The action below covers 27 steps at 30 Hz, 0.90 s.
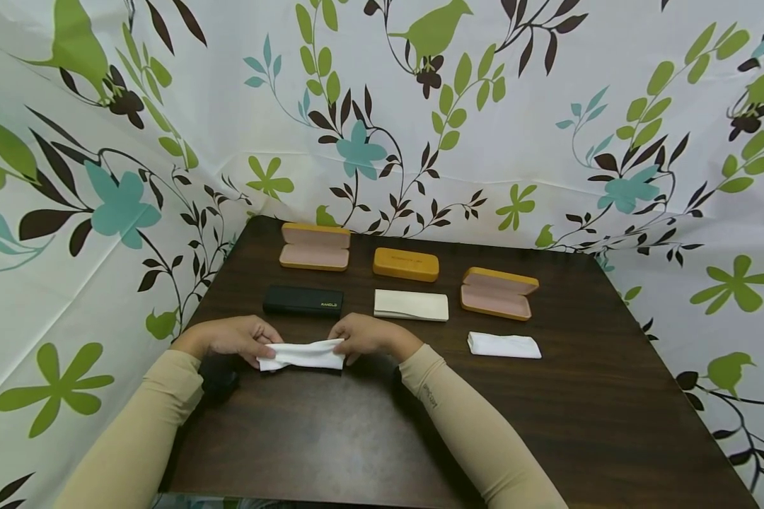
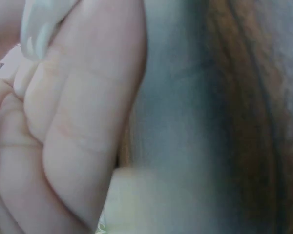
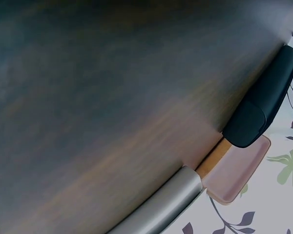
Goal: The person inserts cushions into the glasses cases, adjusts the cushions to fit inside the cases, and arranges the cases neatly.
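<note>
A white folded cloth (image 1: 302, 354) stretches between the two hands just above the table's left half. My left hand (image 1: 237, 338) pinches its left end, thumb on top. At the right end, my right hand (image 1: 371, 334) pinches the cloth between thumb and fingers. A dark strip shows below the cloth's lower edge; I cannot tell whether it is shadow or an object. The curled fingers (image 2: 83, 112) of the left hand fill much of the left wrist view. Beyond the hands lie a black glasses case (image 1: 302, 300) and a cream case (image 1: 410, 305), both closed.
At the back of the brown table (image 1: 586, 403) stand an open orange case with pink lining (image 1: 315, 256), a closed orange case (image 1: 406, 264) and another open orange case (image 1: 496, 304). A second folded white cloth (image 1: 504, 346) lies at right. Patterned curtain (image 1: 382, 177) borders the table.
</note>
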Each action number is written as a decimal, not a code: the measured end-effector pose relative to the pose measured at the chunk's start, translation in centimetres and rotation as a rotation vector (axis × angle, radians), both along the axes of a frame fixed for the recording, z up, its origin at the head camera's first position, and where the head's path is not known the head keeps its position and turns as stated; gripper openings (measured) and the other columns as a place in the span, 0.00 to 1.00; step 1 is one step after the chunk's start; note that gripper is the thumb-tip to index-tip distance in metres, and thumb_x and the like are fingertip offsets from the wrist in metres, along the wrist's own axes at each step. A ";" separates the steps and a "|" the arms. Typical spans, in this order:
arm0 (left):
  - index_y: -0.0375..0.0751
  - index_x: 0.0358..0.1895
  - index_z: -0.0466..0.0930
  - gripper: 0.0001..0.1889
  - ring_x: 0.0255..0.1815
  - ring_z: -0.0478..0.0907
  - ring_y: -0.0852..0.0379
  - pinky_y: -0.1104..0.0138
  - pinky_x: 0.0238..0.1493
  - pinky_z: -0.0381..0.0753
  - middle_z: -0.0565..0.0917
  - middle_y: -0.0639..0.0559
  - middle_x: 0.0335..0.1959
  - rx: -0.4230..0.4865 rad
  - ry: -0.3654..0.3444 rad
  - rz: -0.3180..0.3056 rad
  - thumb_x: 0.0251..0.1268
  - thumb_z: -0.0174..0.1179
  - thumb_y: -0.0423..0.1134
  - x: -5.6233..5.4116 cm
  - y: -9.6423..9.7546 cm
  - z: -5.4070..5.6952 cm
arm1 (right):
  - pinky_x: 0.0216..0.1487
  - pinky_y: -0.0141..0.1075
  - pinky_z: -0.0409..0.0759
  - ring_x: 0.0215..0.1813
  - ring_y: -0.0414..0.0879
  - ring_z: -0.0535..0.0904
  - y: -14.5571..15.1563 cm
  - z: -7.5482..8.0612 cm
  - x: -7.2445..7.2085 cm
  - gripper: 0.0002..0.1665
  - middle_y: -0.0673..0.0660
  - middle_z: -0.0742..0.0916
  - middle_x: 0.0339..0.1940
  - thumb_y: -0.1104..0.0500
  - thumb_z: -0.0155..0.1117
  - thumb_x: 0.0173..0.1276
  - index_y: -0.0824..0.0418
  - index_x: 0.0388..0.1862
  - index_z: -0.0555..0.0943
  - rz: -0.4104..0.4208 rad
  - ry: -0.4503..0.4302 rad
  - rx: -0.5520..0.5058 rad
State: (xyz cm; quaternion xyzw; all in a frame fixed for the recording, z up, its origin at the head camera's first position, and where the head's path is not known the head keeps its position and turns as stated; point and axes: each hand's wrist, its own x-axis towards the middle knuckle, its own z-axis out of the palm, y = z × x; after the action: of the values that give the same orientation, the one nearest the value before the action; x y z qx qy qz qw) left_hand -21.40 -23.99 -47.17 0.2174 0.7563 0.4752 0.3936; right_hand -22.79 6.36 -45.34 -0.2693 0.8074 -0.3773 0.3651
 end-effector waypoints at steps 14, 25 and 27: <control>0.24 0.53 0.82 0.13 0.40 0.84 0.56 0.63 0.41 0.86 0.88 0.42 0.41 0.036 0.013 -0.003 0.72 0.61 0.32 -0.2 0.1 0.0 | 0.37 0.36 0.87 0.34 0.42 0.82 0.1 0.1 -0.2 0.10 0.54 0.84 0.35 0.74 0.60 0.72 0.72 0.48 0.83 -0.008 -0.039 -0.033; 0.23 0.54 0.80 0.14 0.41 0.83 0.56 0.64 0.42 0.86 0.87 0.40 0.43 0.059 0.033 -0.014 0.73 0.60 0.30 -0.7 0.2 0.6 | 0.39 0.37 0.87 0.34 0.43 0.82 0.3 0.4 -0.5 0.10 0.56 0.84 0.38 0.74 0.59 0.73 0.74 0.50 0.82 -0.032 -0.037 -0.046; 0.22 0.54 0.80 0.14 0.41 0.84 0.56 0.64 0.42 0.86 0.87 0.40 0.43 0.064 0.035 -0.007 0.73 0.60 0.30 -0.7 0.2 0.7 | 0.38 0.37 0.87 0.34 0.43 0.82 0.4 0.4 -0.6 0.10 0.57 0.85 0.38 0.74 0.59 0.72 0.74 0.50 0.82 -0.028 -0.029 -0.047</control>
State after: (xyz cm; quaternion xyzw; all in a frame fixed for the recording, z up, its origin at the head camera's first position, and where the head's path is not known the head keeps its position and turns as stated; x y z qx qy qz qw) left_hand -22.12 -23.78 -46.51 0.2409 0.7467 0.4940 0.3747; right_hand -23.36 6.72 -44.93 -0.2609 0.7967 -0.4050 0.3650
